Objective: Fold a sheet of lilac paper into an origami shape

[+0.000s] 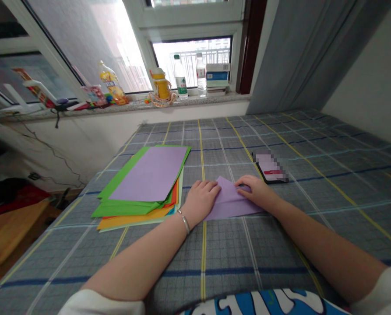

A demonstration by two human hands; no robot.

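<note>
Purple paper (230, 202), folded to a point at its far end, lies flat on the checked bed (280, 245) around the middle, a little toward the near edge. Both hands press it down. The left hand (200, 199), with a thin bangle (184, 221) at the wrist, lies palm-down with fingers loosely curled over the paper's left edge. The right hand (254, 190) rests flat on the paper's right side, fingertips pointing at the peak of the fold. Neither hand grips anything; both are open and only bear on the sheet.

Just left of the left hand sits a stack (146, 188) of coloured sheets, with a purple one on top, green below it and orange at the bottom. A phone (270, 168) lies just beyond the right hand. Along the sill (116, 107) past the bed's far edge stand bottles (190, 78) and a box (217, 75).
</note>
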